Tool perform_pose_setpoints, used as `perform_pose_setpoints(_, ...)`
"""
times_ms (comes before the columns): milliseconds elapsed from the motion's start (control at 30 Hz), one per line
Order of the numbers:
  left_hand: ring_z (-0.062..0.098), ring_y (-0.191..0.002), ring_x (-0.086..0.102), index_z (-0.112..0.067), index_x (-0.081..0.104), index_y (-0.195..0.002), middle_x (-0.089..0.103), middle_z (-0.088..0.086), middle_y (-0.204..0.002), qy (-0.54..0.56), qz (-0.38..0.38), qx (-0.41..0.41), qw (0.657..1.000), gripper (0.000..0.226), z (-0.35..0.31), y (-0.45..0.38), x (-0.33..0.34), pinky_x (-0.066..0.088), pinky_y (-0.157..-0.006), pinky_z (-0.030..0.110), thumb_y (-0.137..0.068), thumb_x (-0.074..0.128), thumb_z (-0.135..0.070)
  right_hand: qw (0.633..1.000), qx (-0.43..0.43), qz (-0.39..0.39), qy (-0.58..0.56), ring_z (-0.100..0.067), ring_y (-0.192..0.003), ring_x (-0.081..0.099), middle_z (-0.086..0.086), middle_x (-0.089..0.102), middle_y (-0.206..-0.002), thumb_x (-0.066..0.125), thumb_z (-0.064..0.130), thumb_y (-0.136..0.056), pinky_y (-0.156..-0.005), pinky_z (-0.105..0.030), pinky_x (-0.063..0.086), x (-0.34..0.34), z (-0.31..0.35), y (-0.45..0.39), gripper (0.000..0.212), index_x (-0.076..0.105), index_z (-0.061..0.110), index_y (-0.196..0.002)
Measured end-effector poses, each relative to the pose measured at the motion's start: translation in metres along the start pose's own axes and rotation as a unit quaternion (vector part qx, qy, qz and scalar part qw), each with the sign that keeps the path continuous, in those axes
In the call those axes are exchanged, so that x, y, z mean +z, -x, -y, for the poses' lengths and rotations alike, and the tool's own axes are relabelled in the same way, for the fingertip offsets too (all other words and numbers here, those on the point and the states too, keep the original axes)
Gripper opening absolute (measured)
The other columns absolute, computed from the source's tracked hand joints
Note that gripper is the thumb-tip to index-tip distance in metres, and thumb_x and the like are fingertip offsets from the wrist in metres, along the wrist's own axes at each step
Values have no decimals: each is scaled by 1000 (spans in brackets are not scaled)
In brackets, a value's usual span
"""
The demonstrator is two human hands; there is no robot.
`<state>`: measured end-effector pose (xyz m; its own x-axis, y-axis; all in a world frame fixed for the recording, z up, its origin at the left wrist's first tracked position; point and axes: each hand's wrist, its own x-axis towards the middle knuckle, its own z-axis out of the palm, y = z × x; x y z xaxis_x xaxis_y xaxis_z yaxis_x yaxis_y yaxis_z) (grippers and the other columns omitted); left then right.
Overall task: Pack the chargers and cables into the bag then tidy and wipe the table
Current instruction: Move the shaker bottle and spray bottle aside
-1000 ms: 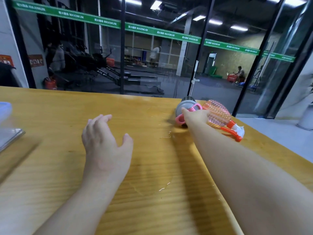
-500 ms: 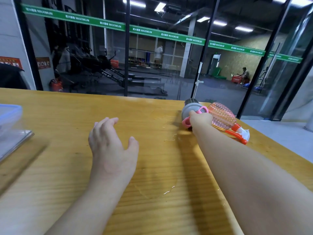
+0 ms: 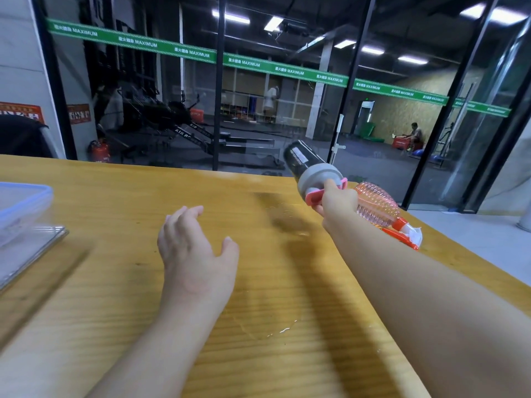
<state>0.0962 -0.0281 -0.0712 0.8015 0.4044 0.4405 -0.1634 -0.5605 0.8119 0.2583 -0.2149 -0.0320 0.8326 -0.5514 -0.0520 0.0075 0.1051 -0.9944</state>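
Note:
My right hand (image 3: 337,201) grips the pink loop handle of a dark bottle (image 3: 309,166) with a grey lid. The bottle is off the wooden table (image 3: 115,214) and tilts up and to the left, bottom end raised. Just behind my right hand a pink ribbed spray bottle (image 3: 376,206) with a red-and-white trigger lies on its side near the table's right edge. My left hand (image 3: 192,248) hovers over the middle of the table, fingers relaxed, holding nothing. A few small wet streaks (image 3: 283,330) shine on the wood. No chargers, cables or bag are in view.
A clear plastic box with a blue-rimmed lid (image 3: 20,214) stands at the table's left edge. A glass wall (image 3: 258,110) rises right behind the far edge of the table. The table's right edge runs diagonally past the spray bottle.
My right hand has closed on the bottle's pink handle and lifted the bottle off the table, tipping it up to the left. My left hand has barely moved.

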Motion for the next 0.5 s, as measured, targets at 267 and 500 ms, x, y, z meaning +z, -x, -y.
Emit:
perform_pose_setpoints(267, 14, -141, -16, -43, -7, -143, -17, -9, -154, 14, 67, -53, 996, 90, 10, -10, 1, 4, -114, 38, -84, 60, -35, 990, 32, 133, -16, -23, -69, 53, -9, 52, -83, 43, 6, -94, -60, -32, 52, 42, 17, 57, 17, 47, 7, -110)
perform_pose_setpoints(500, 14, -142, -12, -37, -3, -146, -14, -6, -155, 58, 16, -126, 990, 84, 15, -16, -12, 7, -114, 38, -87, 56, -27, 972, -81, 178, 132, -21, -61, 56, -11, 62, -88, 40, 13, -98, -59, -32, 57, 81, 22, 90, 27, 58, 8, -118)
